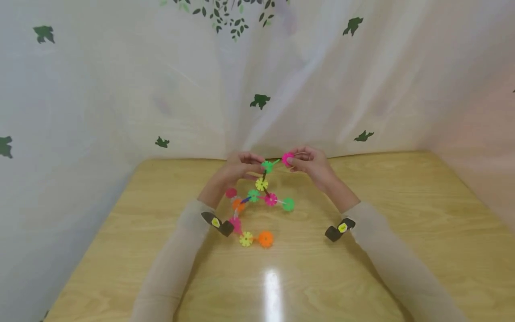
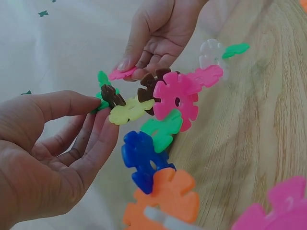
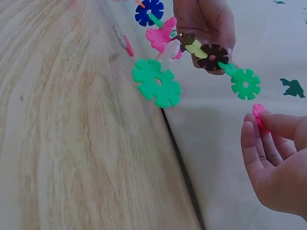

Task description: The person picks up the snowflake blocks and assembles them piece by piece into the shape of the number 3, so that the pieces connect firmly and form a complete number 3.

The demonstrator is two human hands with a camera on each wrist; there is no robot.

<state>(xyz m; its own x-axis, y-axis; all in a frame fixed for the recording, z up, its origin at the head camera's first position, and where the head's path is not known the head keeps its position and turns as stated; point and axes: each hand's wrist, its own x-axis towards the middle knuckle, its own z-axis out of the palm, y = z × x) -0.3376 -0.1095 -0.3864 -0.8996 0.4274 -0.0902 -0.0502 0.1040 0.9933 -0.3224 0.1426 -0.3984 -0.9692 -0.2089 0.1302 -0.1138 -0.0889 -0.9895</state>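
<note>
My left hand [image 1: 241, 169] pinches a green piece near the upper end of a chain of interlocking snowflake discs. From there the chain runs through dark brown and yellow discs [image 1: 259, 181] to pink, green, blue and orange ones nearer my left wrist. A green end disc [image 3: 253, 89] sticks out past the left fingers towards my right hand [image 1: 314, 166]. Between thumb and fingers, my right hand pinches a single pink snowflake disc [image 3: 257, 110]. In the right wrist view this pink disc is close to the green end disc, with a small gap between them.
A branch of the chain ends in a large green disc [image 3: 158, 93] above the wooden table [image 1: 402, 246]. Another runs towards the front, ending in a yellow and an orange disc [image 1: 265, 245]. A pale curtain [image 1: 181, 89] with dark green bird shapes hangs behind the table's back edge.
</note>
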